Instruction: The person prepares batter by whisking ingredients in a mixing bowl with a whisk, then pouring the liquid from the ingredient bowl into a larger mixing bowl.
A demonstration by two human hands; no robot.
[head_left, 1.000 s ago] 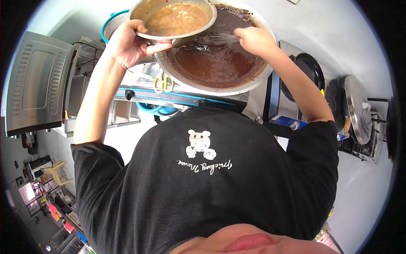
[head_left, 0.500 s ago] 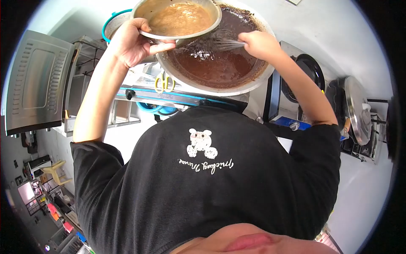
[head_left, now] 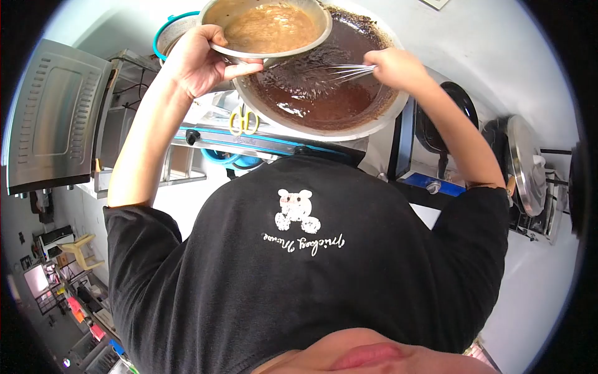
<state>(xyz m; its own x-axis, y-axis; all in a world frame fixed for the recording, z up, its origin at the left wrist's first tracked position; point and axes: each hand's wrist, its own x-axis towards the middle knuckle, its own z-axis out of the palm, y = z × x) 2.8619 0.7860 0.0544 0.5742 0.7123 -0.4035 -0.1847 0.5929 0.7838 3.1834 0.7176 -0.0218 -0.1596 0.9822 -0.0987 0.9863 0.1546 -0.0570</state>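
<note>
A metal bowl [head_left: 326, 38] with light brown liquid [head_left: 271, 28] is in my left hand [head_left: 202, 61], the thumb on its rim and the fingers under it. It hangs over the left part of a wide metal pan [head_left: 367, 129] that holds dark brown liquid [head_left: 330, 106]. My right hand [head_left: 397, 67] is wrapped round the handle of a wire whisk [head_left: 352, 71], whose wires dip into the dark liquid. Ripples spread around the wires.
Yellow-handled scissors [head_left: 244, 121] lie by the pan on the stove [head_left: 261, 143]. A teal-rimmed bucket [head_left: 163, 38] stands behind my left hand. A black pan [head_left: 458, 109] and a lidded pot [head_left: 526, 165] are at the right, a steel oven [head_left: 59, 115] at the left.
My right hand and the whisk have shifted slightly right, with more of the wires showing. The bowl in my left hand has moved a little to the right.
</note>
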